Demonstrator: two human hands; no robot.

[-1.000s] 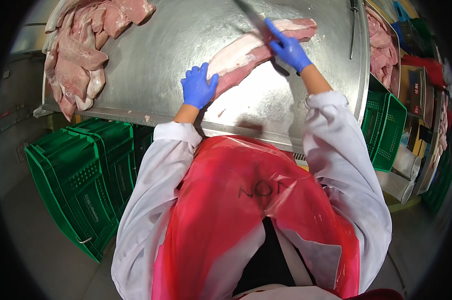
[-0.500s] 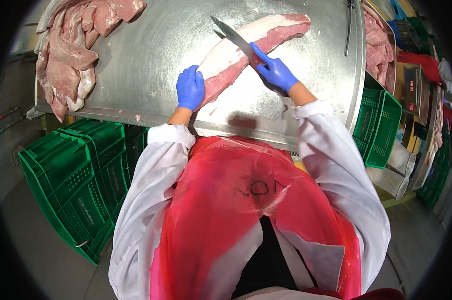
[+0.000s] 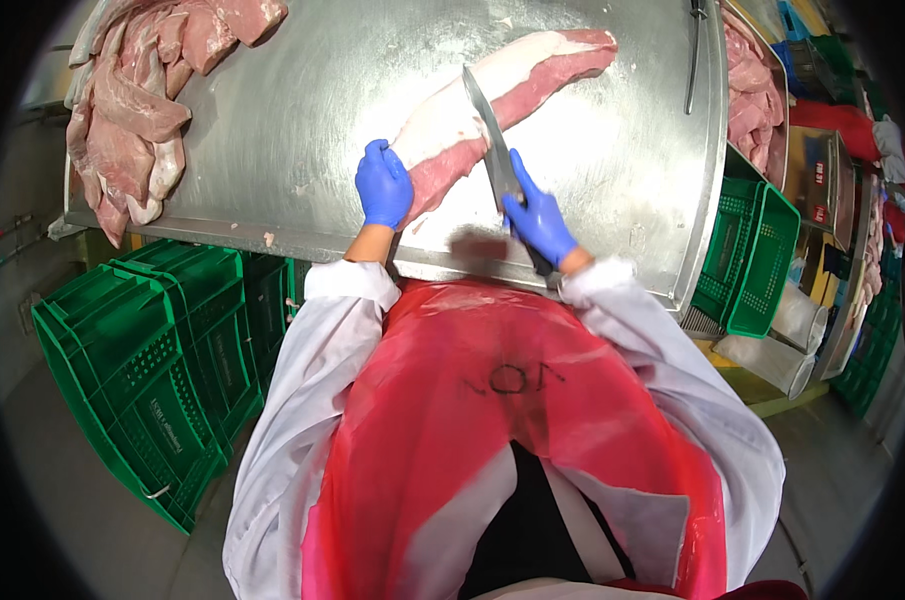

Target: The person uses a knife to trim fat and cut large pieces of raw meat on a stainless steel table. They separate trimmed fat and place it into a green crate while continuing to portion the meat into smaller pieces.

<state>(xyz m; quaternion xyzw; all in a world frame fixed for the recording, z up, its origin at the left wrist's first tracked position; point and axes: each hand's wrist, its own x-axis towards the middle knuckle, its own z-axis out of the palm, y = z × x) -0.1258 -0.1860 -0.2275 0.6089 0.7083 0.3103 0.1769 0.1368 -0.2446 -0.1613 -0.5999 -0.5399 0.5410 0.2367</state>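
Observation:
A long slab of raw pork [image 3: 502, 95], pink with a white fat side, lies across the steel table [image 3: 302, 110]. My left hand [image 3: 383, 186], in a blue glove, presses down on the slab's near end. My right hand [image 3: 538, 220], also gloved in blue, grips the handle of a long knife [image 3: 492, 145]. The blade lies over the middle of the slab, its tip pointing away from me. I wear a white coat and a red apron.
A heap of pork cuts [image 3: 137, 90] sits at the table's far left. More meat [image 3: 752, 90] lies in a tray on the right, and a thin metal tool [image 3: 694, 50] rests near the right edge. Green crates stand at lower left [image 3: 142, 370] and on the right [image 3: 747, 255].
My right hand has drawn the knife back toward me along the slab, from its far end to the table's near edge. My left hand has stayed on the near end.

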